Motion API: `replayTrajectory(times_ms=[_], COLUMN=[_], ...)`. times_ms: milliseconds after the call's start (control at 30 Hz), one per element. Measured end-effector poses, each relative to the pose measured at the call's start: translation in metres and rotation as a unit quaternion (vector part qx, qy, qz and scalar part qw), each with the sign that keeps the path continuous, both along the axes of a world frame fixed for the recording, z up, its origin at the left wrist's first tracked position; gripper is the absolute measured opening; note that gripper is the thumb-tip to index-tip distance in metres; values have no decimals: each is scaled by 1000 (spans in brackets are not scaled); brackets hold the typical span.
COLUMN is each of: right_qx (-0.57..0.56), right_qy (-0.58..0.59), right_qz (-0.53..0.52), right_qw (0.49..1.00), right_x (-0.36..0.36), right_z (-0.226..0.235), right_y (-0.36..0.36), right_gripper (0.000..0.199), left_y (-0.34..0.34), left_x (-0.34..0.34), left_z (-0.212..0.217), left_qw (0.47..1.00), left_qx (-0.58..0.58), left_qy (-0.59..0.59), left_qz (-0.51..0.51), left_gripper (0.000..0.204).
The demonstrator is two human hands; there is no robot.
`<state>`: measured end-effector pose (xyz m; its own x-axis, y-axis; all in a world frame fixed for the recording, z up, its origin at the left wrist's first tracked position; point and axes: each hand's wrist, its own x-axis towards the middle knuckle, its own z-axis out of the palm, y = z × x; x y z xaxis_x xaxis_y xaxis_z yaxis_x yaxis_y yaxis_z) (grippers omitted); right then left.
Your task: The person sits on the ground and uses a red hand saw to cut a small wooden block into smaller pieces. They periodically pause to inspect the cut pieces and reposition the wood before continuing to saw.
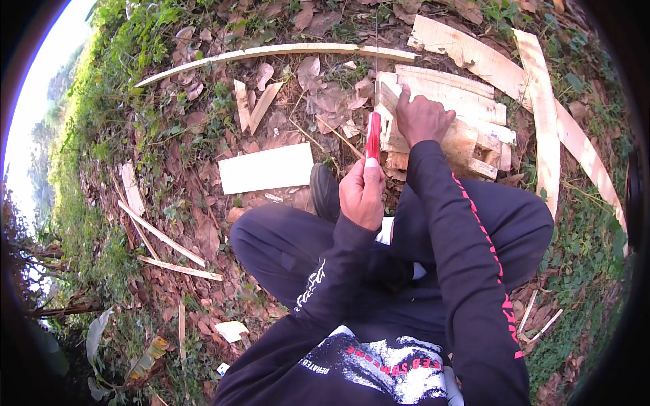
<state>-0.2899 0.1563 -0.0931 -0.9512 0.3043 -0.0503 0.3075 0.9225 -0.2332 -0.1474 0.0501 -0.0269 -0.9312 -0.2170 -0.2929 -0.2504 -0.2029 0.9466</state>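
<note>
My left hand (pixel 362 193) is closed round the red handle of a hand saw (pixel 373 139). The saw's thin blade points away from me and shows edge-on as a fine line, along the left end of a stack of pale wood. Just right of the saw, my right hand (pixel 423 118) bears down on a wooden board (pixel 393 91) at the top of that stack, thumb stretched forward and fingers bent over the wood. Beneath lie several rough wooden blocks (pixel 484 145). Where the blade's teeth meet the wood cannot be made out.
A pale rectangular board (pixel 265 168) lies left of my shoe (pixel 325 193). Beyond are two short offcuts (pixel 263 108) and a long thin strip (pixel 271 51). Long planks (pixel 542 115) cross at the right. Thin sticks (pixel 162 233) lie at the left among dry leaves and grass.
</note>
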Motion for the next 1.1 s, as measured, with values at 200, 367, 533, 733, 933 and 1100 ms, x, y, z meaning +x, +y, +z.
replayTrajectory(times_ms=[200, 367, 533, 733, 933, 1100], right_qx=[-7, -4, -13, -18, -14, -56], right_qy=[2, -7, -11, -41, -69, -20], right_qz=[5, 7, -4, -23, 3, 66], right_qw=[1000, 1000, 1000, 999, 998, 996], right_x=[1, 1, 2, -9, -5, -2], right_z=[0, 3, 2, 3, 4, 0], right_y=[0, 1, -1, 2, 5, 1], right_gripper=[67, 67, 68, 72, 74, 58], left_y=[-2, 8, 6, 1, -10, -12], left_x=[4, 20, 12, 9, 70, 2], left_z=[1, 6, 7, 18, 30, 14], left_qw=[999, 999, 998, 987, 987, 993], left_qx=[-32, -27, -43, -151, -140, -110], left_qy=[-8, -17, -44, -26, -70, -31], left_qz=[-11, 1, -18, -52, -47, -44], left_gripper=[33, 31, 30, 34, 34, 35])
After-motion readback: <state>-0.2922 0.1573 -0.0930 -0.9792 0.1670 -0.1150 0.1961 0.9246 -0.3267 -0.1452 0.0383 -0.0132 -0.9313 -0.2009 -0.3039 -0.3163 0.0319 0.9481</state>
